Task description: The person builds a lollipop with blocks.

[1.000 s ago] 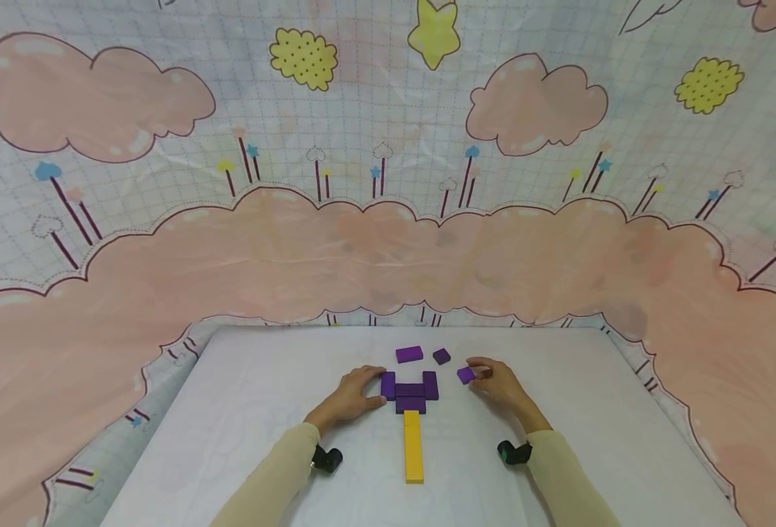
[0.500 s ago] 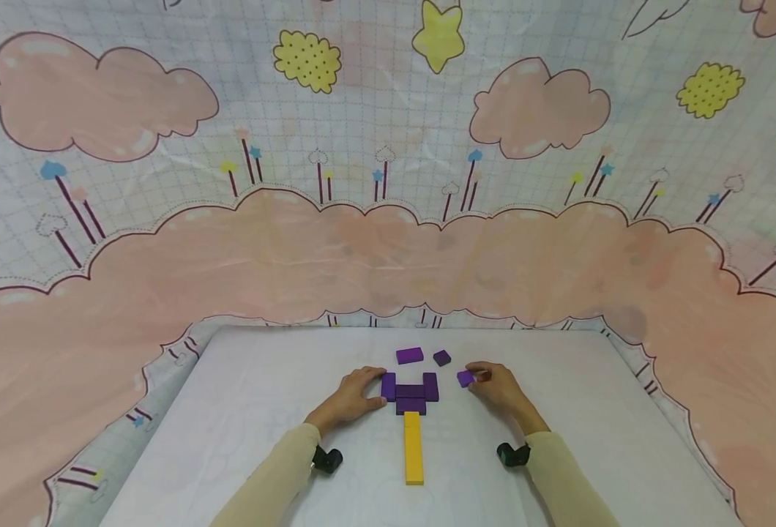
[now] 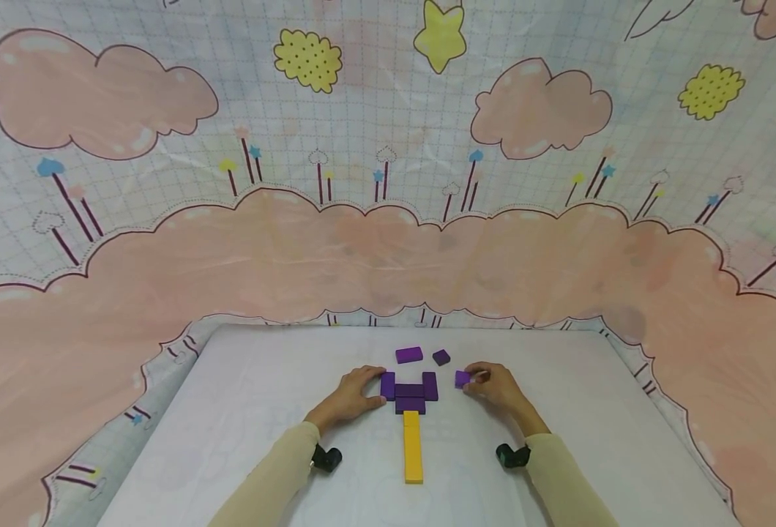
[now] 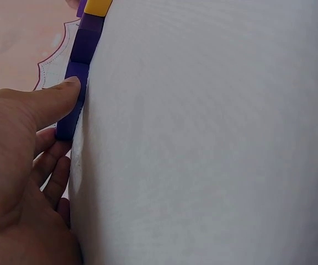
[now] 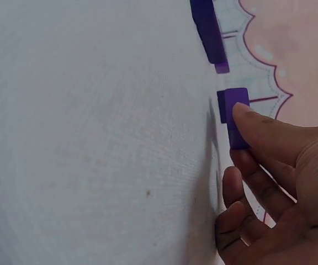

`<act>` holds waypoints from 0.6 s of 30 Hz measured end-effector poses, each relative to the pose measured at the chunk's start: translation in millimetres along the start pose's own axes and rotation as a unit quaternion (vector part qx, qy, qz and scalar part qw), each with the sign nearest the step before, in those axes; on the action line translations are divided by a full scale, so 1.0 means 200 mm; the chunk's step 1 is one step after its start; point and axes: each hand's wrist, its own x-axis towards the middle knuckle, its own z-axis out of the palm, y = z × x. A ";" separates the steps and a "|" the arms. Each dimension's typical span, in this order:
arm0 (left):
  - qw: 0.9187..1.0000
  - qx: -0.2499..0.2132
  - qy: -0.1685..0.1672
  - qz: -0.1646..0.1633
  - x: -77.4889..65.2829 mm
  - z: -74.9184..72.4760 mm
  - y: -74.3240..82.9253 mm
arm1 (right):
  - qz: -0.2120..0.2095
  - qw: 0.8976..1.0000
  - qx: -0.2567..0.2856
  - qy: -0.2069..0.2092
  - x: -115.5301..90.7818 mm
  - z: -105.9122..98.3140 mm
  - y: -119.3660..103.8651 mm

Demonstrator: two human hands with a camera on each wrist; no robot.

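My left hand [image 3: 350,395] pinches the left upright purple block [image 3: 388,386] by its ends, thumb at the near end and a finger at the far end. That block joins two crosswise purple blocks [image 3: 411,405] and a right upright purple block [image 3: 430,386] in a U shape. Below them runs a yellow strip of blocks [image 3: 413,448], pointing toward me. My right hand [image 3: 498,385] holds a small purple block [image 3: 462,379] between thumb and fingers, to the right of the U. In the right wrist view, the thumb lies on this small block [image 5: 238,124].
Beyond the U lie a loose bright purple block [image 3: 409,355] and a small dark purple block [image 3: 441,357]. Everything lies on a white-covered table [image 3: 263,351]. A patterned cloth [image 3: 388,263] hangs behind its far edge.
My right hand has brought the small purple block slightly nearer to me and turned it a little. The left hand stays at the left upright block.
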 end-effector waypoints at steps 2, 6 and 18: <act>1.000 0.002 0.000 -0.003 0.00 0.00 0.00 | 0.002 1.000 0.000 -0.001 0.00 0.00 -0.01; 1.000 -0.001 -0.001 -0.009 0.00 0.00 0.00 | 0.003 1.000 0.000 -0.002 -0.01 0.00 -0.03; 1.000 0.003 0.004 0.002 -0.01 0.00 0.00 | -0.020 0.999 0.025 0.001 -0.02 0.02 -0.11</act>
